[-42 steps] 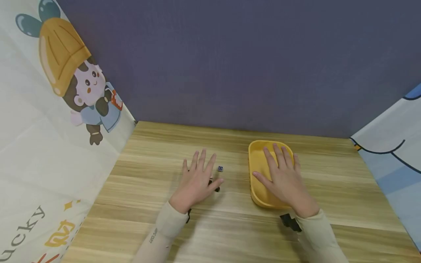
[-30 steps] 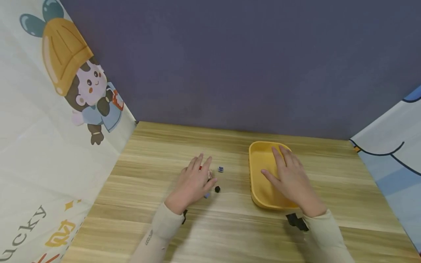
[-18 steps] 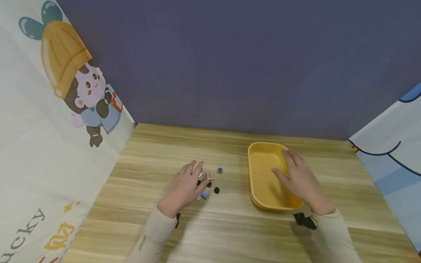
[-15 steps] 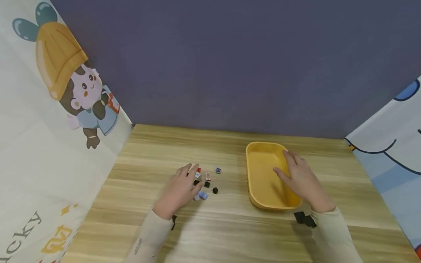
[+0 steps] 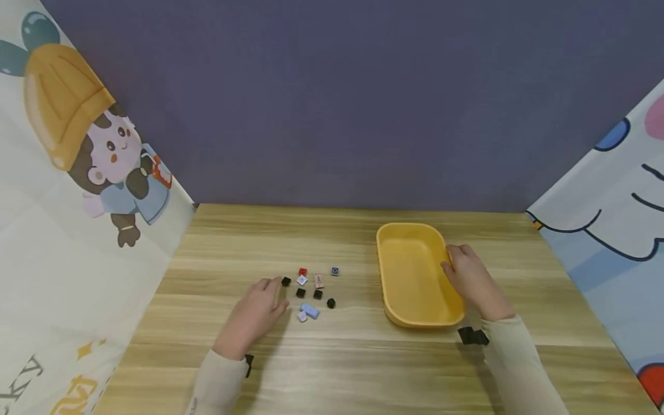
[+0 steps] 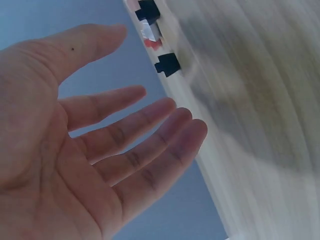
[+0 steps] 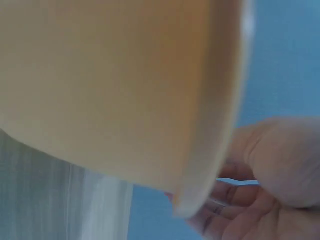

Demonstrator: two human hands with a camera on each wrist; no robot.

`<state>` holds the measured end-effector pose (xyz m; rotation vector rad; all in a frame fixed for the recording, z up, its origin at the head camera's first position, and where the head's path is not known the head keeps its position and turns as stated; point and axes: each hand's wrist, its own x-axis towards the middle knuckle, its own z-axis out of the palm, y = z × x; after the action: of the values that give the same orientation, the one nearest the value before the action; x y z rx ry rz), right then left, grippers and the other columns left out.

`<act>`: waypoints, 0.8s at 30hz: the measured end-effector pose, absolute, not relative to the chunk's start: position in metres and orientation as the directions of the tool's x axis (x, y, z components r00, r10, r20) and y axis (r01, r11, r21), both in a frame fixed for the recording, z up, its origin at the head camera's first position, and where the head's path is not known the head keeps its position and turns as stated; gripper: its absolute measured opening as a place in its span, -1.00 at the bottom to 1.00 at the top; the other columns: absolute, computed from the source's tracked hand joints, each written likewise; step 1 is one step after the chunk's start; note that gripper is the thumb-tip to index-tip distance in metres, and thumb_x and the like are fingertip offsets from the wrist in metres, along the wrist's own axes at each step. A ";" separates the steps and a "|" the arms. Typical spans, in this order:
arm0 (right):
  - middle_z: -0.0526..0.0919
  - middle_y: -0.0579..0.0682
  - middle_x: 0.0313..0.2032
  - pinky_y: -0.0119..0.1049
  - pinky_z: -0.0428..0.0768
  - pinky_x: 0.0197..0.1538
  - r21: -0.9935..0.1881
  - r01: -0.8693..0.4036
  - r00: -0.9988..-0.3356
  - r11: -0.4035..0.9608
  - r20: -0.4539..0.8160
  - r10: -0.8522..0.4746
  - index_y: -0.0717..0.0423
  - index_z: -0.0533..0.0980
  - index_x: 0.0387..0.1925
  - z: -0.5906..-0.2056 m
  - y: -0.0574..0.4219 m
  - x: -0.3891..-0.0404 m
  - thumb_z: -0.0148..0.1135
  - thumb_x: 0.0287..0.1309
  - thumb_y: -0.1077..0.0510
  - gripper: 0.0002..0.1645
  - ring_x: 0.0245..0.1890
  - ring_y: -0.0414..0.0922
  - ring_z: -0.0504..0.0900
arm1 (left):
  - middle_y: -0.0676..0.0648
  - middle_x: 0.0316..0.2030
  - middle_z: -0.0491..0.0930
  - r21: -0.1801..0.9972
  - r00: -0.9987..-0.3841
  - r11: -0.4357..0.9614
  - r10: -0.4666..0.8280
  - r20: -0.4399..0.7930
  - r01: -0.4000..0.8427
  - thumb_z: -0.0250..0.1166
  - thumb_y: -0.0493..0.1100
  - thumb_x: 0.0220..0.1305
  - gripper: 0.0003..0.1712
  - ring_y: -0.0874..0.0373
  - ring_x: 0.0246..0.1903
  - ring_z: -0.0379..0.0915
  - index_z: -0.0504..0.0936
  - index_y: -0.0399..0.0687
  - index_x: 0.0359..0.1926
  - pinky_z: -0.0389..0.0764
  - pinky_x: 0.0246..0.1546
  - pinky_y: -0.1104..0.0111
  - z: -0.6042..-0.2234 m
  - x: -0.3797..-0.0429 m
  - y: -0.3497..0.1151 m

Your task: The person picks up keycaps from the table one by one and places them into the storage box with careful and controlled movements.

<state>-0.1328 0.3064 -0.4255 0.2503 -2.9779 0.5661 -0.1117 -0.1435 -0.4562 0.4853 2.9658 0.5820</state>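
My left hand [image 5: 254,314] hovers at the left of several small toy pieces, its fingers loosely bent and nothing between them. Nearest its fingertips is a small black piece [image 5: 286,281]; the left wrist view shows a black piece [image 6: 167,64] beyond the spread fingers. The group also holds a red piece [image 5: 303,271], a white one [image 5: 302,280], a pink printed one [image 5: 319,280] and a light-blue one [image 5: 310,310]. With thumb and fingers at its right rim, my right hand [image 5: 474,282] holds a yellow basket [image 5: 410,322]. In the right wrist view the rim hides its fingertips.
All this stands on a wood-grain table [image 5: 342,369]. A dark wall [image 5: 332,104] rises behind it. Printed cartoon sheets flank the table at left [image 5: 46,242] and right [image 5: 607,225]. Dark wrist-camera mounts [image 5: 473,336] hang by the wrists.
Both hands have drawn outward. The left has withdrawn leftward, uncovering the small pieces; the right has moved from over the basket to its right rim and closed on it. The head view has shifted.
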 end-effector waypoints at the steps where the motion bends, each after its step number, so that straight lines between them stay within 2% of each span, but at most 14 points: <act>1: 0.46 0.52 -0.10 0.20 0.55 -0.09 -0.351 -0.181 -0.981 0.919 0.134 -0.142 0.63 0.38 0.10 -0.427 0.307 -0.133 0.17 0.31 0.38 -0.57 -0.09 0.35 0.49 | -0.46 0.20 0.42 0.384 -0.948 0.878 0.319 -0.025 0.285 0.34 -0.05 0.35 -0.29 -0.34 0.19 0.38 0.36 -0.37 0.35 0.44 0.15 -0.14 -0.457 -0.112 -0.144; 6: 0.50 0.44 -0.22 0.15 0.57 -0.19 -0.339 -0.184 -0.976 0.923 0.173 -0.131 0.60 0.44 0.00 -0.430 0.309 -0.133 0.17 0.24 0.47 -0.68 -0.20 0.28 0.52 | -0.47 0.18 0.43 0.407 -0.951 0.876 0.306 -0.049 0.261 0.34 -0.07 0.35 -0.31 -0.34 0.16 0.41 0.38 -0.39 0.33 0.46 0.14 -0.13 -0.461 -0.117 -0.146; 12: 0.51 0.43 -0.20 0.14 0.59 -0.16 -0.345 -0.158 -0.983 0.925 0.149 -0.112 0.59 0.47 -0.01 -0.431 0.308 -0.136 0.16 0.24 0.48 -0.70 -0.18 0.28 0.53 | -0.43 0.11 0.51 0.440 -0.958 0.863 0.287 -0.021 0.249 0.32 -0.12 0.37 -0.43 -0.30 0.06 0.50 0.46 -0.41 0.25 0.54 0.06 -0.08 -0.470 -0.128 -0.147; 18: 0.50 0.43 -0.13 0.12 0.61 -0.13 -0.354 -0.103 -0.993 0.930 0.093 -0.075 0.57 0.45 0.06 -0.429 0.304 -0.135 0.16 0.29 0.45 -0.66 -0.12 0.28 0.53 | -0.30 -0.16 0.61 0.426 -0.966 0.873 0.259 0.005 0.237 0.33 -0.09 0.37 -0.57 -0.11 -0.22 0.59 0.59 -0.42 0.01 0.67 -0.17 0.10 -0.475 -0.138 -0.143; 24: 0.50 0.45 -0.13 0.15 0.59 -0.09 -0.340 -0.103 -0.992 0.935 0.108 -0.070 0.59 0.46 0.04 -0.429 0.304 -0.135 0.16 0.26 0.45 -0.66 -0.11 0.31 0.53 | -0.12 -0.42 0.54 0.405 -0.976 0.892 0.220 -0.002 0.200 0.37 -0.08 0.32 -0.66 0.09 -0.49 0.47 0.62 -0.35 -0.19 0.60 -0.45 0.27 -0.474 -0.142 -0.137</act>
<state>-0.1350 0.3038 -0.4288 0.1338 -2.9973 0.5345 -0.1425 -0.1374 -0.4741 0.3341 3.0087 0.6366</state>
